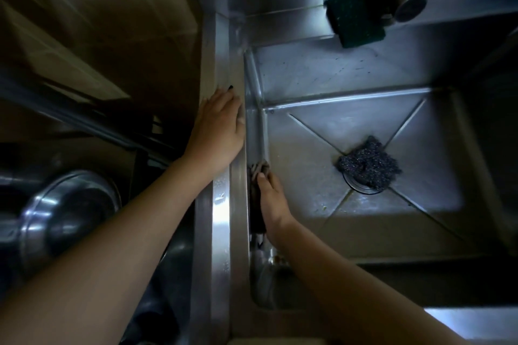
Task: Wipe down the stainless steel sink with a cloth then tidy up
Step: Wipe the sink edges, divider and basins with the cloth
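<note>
Covering the sink drain (362,190), a scourer (369,161)

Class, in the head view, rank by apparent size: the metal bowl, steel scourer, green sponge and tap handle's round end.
1. metal bowl, largest by far.
2. steel scourer and green sponge: too alike to rank.
3. tap handle's round end, smallest.

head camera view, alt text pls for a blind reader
A right hand holds a cloth against the left inner wall of a stainless steel sink while the left hand rests flat on its rim. A steel scourer sits over the drain; a green sponge lies on the back ledge.
</note>
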`<action>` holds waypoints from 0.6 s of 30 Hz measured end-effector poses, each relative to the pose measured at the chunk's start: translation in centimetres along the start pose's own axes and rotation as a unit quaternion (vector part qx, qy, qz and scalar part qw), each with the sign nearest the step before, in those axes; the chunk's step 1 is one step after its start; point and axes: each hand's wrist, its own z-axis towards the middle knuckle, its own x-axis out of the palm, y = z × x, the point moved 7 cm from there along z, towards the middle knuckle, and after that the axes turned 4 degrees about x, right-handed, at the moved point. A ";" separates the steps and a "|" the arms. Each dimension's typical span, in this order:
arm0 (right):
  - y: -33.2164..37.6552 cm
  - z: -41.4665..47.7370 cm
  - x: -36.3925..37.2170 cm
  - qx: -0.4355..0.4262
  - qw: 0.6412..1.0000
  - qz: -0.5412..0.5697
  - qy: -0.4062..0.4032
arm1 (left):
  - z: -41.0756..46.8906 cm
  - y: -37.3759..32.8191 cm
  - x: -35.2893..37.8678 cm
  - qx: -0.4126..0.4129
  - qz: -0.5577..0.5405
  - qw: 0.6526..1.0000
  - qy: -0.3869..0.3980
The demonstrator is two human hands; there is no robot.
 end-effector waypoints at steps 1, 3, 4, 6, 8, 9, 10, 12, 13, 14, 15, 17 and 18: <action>0.1 -0.5 0.0 -0.009 1.000 -0.001 0.002 | -0.7 -0.2 0.0 0.002 0.003 1.000 0.005; 0.5 -1.6 0.1 -0.026 1.000 -0.008 0.002 | -2.6 -0.6 0.1 0.006 0.005 1.000 0.009; 0.7 -2.1 -0.1 -0.037 0.999 -0.012 0.001 | -3.7 -0.9 0.0 0.010 0.001 1.000 0.006; 1.1 -3.2 -0.4 -0.070 0.997 -0.017 -0.001 | -5.9 -1.3 -0.3 0.021 -0.006 1.000 -0.009; 0.9 -4.2 -0.4 -0.090 0.996 -0.016 0.005 | -7.7 -1.4 -0.2 0.037 0.003 0.999 -0.021; 0.7 -4.8 -0.2 -0.098 0.995 -0.016 0.010 | -8.3 -1.3 0.2 0.042 0.013 0.999 -0.022; 0.5 -5.4 0.1 -0.102 0.995 -0.018 0.015 | -8.7 -1.0 0.7 0.041 0.020 0.999 -0.020; 0.2 -6.4 0.7 -0.120 0.992 -0.043 0.022 | -9.2 -0.5 1.5 0.029 0.023 0.999 -0.016; 0.2 -6.6 1.0 -0.137 0.989 -0.060 0.020 | -9.3 -0.4 1.7 0.024 0.022 0.999 -0.020; 0.6 -6.8 1.2 -0.152 0.986 -0.067 0.015 | -9.3 -0.3 1.9 0.021 0.024 0.999 -0.024; 1.0 -6.6 1.3 -0.161 0.984 -0.069 0.011 | -9.3 -0.3 2.0 0.021 0.032 0.999 -0.024; 1.6 -5.2 1.5 -0.165 0.983 -0.074 0.004 | -9.1 -0.5 2.1 0.026 0.051 0.998 -0.020; 1.9 -4.2 1.6 -0.161 0.984 -0.078 -0.004 | -9.1 -0.6 2.1 0.029 0.061 0.998 -0.017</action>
